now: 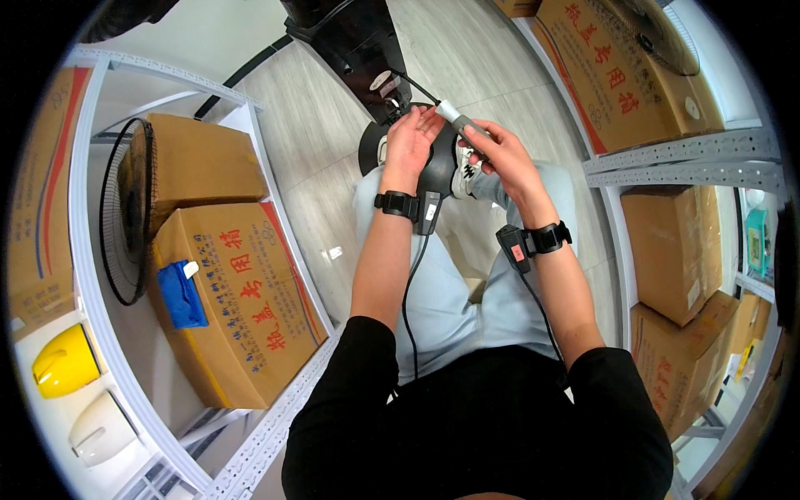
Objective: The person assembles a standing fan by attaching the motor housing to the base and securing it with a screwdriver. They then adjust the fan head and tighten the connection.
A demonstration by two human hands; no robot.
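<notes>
My right hand is closed around a grey handle with a white end. A black cord leads from the white end toward a tall black stand; whether it is fixed there I cannot tell. Palm up beside the white end is my left hand, its fingers stretched and slightly curved, with nothing seen in it. Whether its fingertips touch the handle is unclear. Each wrist wears a black strap with a small wired box, the left box and the right box.
Metal shelves with cardboard boxes stand on my left, along with a fan grille and a blue cloth. More shelving with boxes is on my right. The stand's round black base lies between my feet.
</notes>
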